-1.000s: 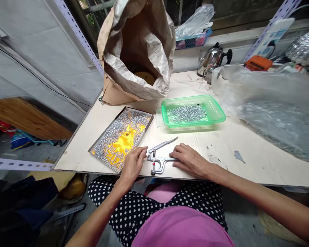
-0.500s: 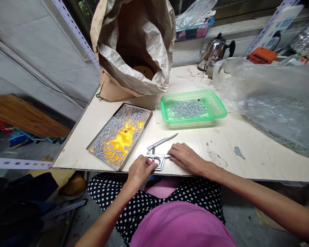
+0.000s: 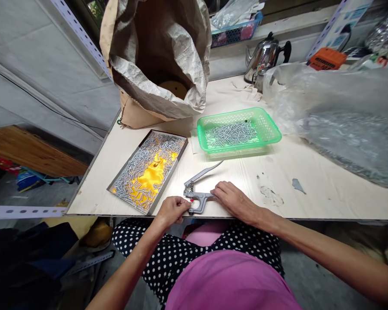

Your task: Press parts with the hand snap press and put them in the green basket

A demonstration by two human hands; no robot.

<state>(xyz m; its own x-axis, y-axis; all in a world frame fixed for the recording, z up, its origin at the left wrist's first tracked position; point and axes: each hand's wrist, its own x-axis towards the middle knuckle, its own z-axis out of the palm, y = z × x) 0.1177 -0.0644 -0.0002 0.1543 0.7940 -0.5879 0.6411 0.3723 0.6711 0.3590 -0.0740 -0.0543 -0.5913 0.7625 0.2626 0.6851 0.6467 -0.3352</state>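
A grey hand press plier (image 3: 200, 196) lies at the table's front edge, its upper handle raised and a spring and a red part at its jaw. My right hand (image 3: 234, 200) is closed on the end of its lower handle. Beside the jaw, my left hand (image 3: 173, 211) has its fingers pinched together; what they hold, if anything, is too small to make out. Left of the plier is a shallow metal tray (image 3: 166, 189) with many small silver pieces over a yellow bottom. A green basket (image 3: 269, 137) behind it holds more small silver pieces.
A large open paper sack (image 3: 142, 107) stands at the back left. Clear plastic bags (image 3: 349, 129) lie at the right. At the back are a metal kettle (image 3: 264, 58), an orange box (image 3: 326, 59) and a blue basket (image 3: 236, 38). A grey scrap (image 3: 298, 185) lies on the table (image 3: 233, 176).
My left hand has drawn slightly left, away from the plier's jaw. My right hand stays on the handle. The whole view has shifted a little.
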